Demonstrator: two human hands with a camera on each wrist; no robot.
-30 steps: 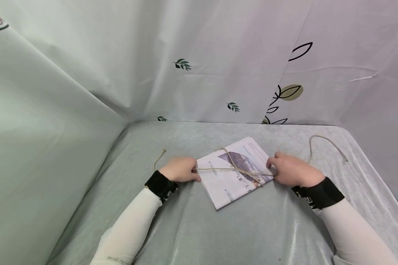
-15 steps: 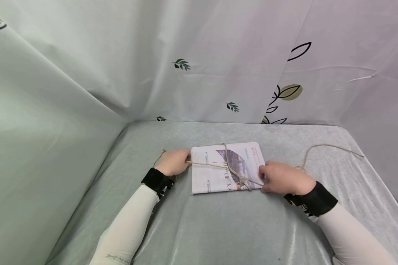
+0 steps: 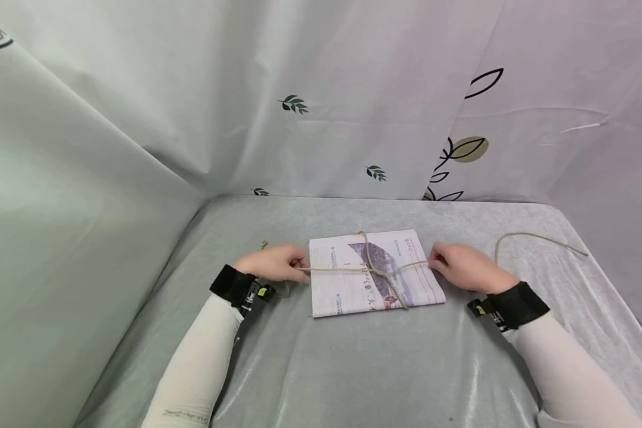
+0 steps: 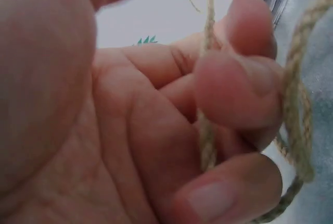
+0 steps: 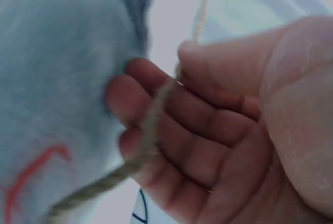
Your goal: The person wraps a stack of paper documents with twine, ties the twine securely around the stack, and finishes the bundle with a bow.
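A folded newspaper bundle [image 3: 337, 291] lies flat at the middle of the table, with a twine [image 3: 373, 261] crossed over its printed top. At the bundle's left edge my left hand [image 3: 273, 263] grips one stretch of twine; in the left wrist view the cord [image 4: 208, 151] runs through the curled fingers. Just off the right edge, my right hand [image 3: 468, 267] pinches the other stretch between thumb and forefinger, and its tail [image 5: 104, 182] hangs across the fingers in the right wrist view. Both stretches run from the crossing to the hands.
A loose twine end [image 3: 545, 238] curves over the table beyond the right hand. Another short end [image 3: 264, 244] shows behind the left hand. Grey cloth [image 3: 385, 368] covers the table, and pale sheeting [image 3: 326, 142] rises at the back and left.
The bundle has turned from slanted to nearly square and shifted slightly left. My right hand has left its lower right corner and moved up, drawing twine rightward. The left hand has drawn back slightly left.
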